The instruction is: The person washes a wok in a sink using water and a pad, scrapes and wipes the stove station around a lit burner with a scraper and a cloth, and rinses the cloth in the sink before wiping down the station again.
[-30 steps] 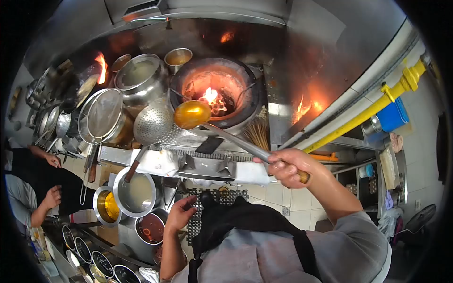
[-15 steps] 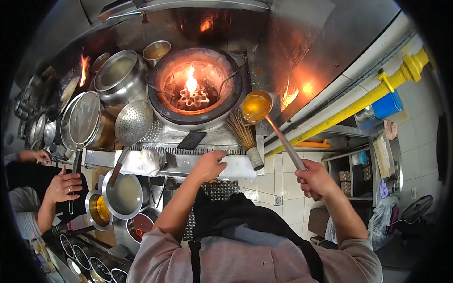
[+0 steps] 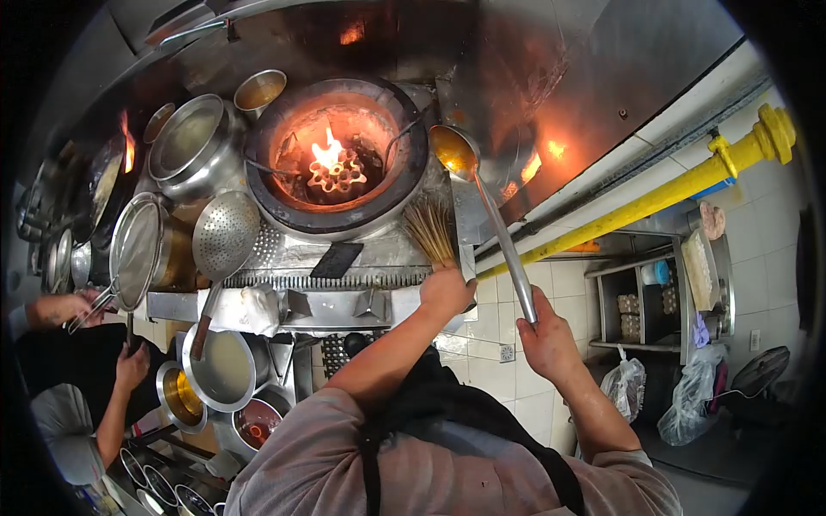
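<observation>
My left hand (image 3: 447,292) is wrapped round the handle end of a bamboo brush (image 3: 430,230), whose bristles rest on the stove top just right of the burner. In my right hand (image 3: 551,337) is the long handle of a metal ladle (image 3: 454,155). Its bowl holds orange-yellow liquid and sits at the right of the burner, near the steel side wall. The round burner (image 3: 335,159) has a small flame burning at its centre.
A perforated skimmer (image 3: 225,234), a mesh strainer (image 3: 136,256) and a large lidded pot (image 3: 191,142) stand left of the burner. A co-worker (image 3: 64,378) is at far left, one hand at the strainer's handle. A yellow pipe (image 3: 637,205) crosses at right.
My left hand has reached right and taken hold of the brush. My right hand moved the ladle from over the burner to its right side. The co-worker's hands moved to the strainer.
</observation>
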Motion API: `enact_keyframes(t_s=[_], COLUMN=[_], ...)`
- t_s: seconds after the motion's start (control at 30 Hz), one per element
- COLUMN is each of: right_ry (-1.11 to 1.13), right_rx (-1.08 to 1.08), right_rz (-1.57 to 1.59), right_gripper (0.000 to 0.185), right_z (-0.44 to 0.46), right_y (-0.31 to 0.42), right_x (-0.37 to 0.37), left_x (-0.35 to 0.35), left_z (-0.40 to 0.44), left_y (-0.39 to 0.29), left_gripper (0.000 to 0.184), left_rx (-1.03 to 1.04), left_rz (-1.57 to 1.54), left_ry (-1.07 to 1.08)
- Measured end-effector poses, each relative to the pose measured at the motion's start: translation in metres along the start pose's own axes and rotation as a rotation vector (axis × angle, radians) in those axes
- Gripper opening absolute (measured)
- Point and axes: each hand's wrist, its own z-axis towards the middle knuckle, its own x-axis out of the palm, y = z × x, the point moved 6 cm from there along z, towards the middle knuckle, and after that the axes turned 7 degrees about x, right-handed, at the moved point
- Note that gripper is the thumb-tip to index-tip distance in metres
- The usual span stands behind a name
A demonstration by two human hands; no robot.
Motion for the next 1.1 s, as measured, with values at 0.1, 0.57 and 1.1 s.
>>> enact_keyframes(t_s=[0.1,0.57,1.1], right_ry=[-0.013,0.476,-0.027], right_rx=[-0.031,0.184,-1.05], right_rz=[0.036,0.826,0.169], right_gripper=[0.055,0.042,0.069], right_z=[0.002,-0.012,0.06], right_y=[-0.004,-0.032,0.313], right_x=[0.001,0.005,0.242], left_x=[0.002,-0.103,-0.182], left_z=[0.003,-0.099,-0.238], left_y=[-0.003,0.101,0.226], left_gripper=[0.055,0.043,0.032], left_rx=[-0.032,-0.055,-0.087], left_rz=[-0.008,-0.178,-0.661], left_ry=[-0.015,-0.15,-0.271])
